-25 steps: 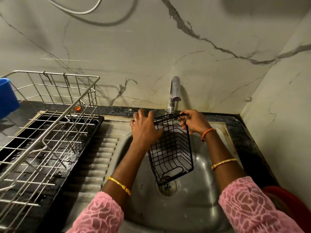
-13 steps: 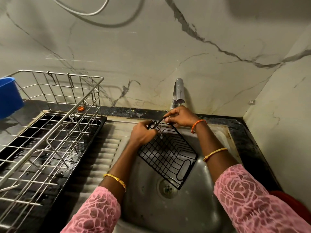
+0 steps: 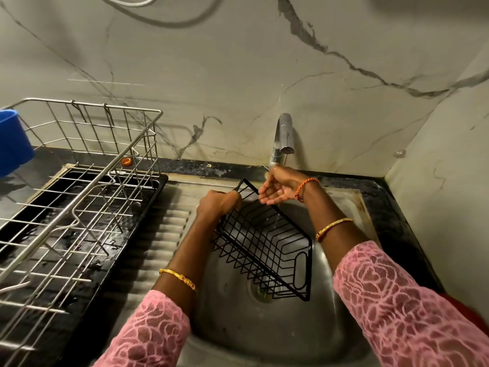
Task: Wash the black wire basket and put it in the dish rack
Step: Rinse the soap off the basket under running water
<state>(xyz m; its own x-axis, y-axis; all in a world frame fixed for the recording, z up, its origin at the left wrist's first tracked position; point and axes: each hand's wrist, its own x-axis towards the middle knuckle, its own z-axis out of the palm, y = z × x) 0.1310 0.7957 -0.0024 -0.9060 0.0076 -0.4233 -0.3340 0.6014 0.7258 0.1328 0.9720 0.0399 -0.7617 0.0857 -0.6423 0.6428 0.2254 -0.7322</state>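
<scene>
The black wire basket (image 3: 267,247) hangs tilted over the steel sink (image 3: 277,337), its open side facing me. My left hand (image 3: 218,203) grips its upper left rim. Just under the tap (image 3: 284,136), my right hand (image 3: 277,188) is open and wet, fingers spread at the basket's top corner, holding nothing. A thin stream of water falls from that hand into the basket. The steel dish rack (image 3: 79,197) stands to the left on a black drip tray (image 3: 87,287).
A blue plastic container (image 3: 12,141) sits at the far left behind the rack. A ribbed steel drainboard (image 3: 158,250) lies between rack and sink. Marble walls close in behind and on the right. Something red (image 3: 468,311) shows at the lower right.
The basket has turned and dropped lower into the sink. My right hand let go of its rim and opened under the running water. My left hand keeps its hold.
</scene>
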